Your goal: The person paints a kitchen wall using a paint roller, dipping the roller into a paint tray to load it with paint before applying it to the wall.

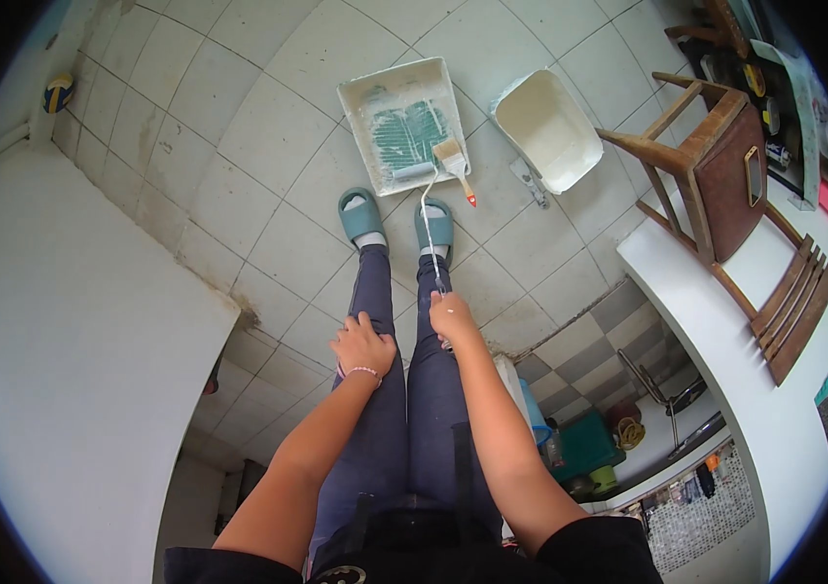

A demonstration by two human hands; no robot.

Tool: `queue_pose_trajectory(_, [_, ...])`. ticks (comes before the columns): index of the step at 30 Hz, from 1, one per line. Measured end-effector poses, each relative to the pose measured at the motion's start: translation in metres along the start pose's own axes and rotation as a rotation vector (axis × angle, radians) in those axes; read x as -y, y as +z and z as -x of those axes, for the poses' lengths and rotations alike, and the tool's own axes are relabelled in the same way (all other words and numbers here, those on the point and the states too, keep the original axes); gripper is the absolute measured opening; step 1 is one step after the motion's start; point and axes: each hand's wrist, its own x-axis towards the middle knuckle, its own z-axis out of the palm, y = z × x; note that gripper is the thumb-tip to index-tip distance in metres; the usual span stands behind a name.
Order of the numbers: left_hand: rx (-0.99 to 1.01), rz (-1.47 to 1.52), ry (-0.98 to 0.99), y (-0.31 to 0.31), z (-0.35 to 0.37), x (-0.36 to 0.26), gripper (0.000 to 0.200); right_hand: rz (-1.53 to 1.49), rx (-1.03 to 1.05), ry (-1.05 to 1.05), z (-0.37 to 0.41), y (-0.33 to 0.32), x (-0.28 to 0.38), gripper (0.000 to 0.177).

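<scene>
My right hand (451, 318) is wrapped around the handle of a paint roller (413, 172). Its long, paint-smeared rod runs forward past my right foot, and the roller head lies at the near end of a white paint tray (357, 127). White paint streaks the tray's green ribbed floor. A paintbrush (452, 158) with a red-tipped handle rests across the tray's near right corner. My left hand (363, 346) lies on my left leg near the knee, fingers spread, holding nothing; a beaded bracelet circles that wrist.
Right of the tray stands a cream bucket (570, 161), with a scraper-like tool (529, 183) on the tiles beside it. A wooden chair (720, 180) is at the right by a white curved counter (686, 277). A white surface (83, 341) fills the left. A ball (59, 93) sits far left.
</scene>
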Motion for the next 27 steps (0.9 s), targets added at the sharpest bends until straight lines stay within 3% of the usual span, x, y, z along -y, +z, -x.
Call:
queue_pose_trajectory(5, [0.029, 0.005, -0.016, 0.000, -0.001, -0.001, 0.038, -0.042, -0.002, -0.026, -0.024, 0.011, 0.018, 0.052])
queue_pose_trajectory(10, [0.040, -0.011, -0.016, 0.000, -0.002, 0.000, 0.039, -0.055, -0.005, -0.129, -0.056, -0.012, 0.076, 0.054])
queue_pose_trajectory(20, [0.027, -0.001, -0.013, -0.001, -0.007, 0.000, 0.038, 0.044, 0.026, 0.024, -0.018, 0.006, 0.007, 0.058])
queue_pose_trajectory(25, [0.051, 0.014, -0.019, -0.008, -0.006, -0.001, 0.039, 0.119, 0.070, 0.079, -0.025, 0.001, 0.031, 0.054])
queue_pose_trajectory(27, [0.059, 0.012, -0.016, -0.009, -0.006, -0.002, 0.039, 0.125, 0.065, 0.003, -0.035, -0.006, 0.052, 0.053])
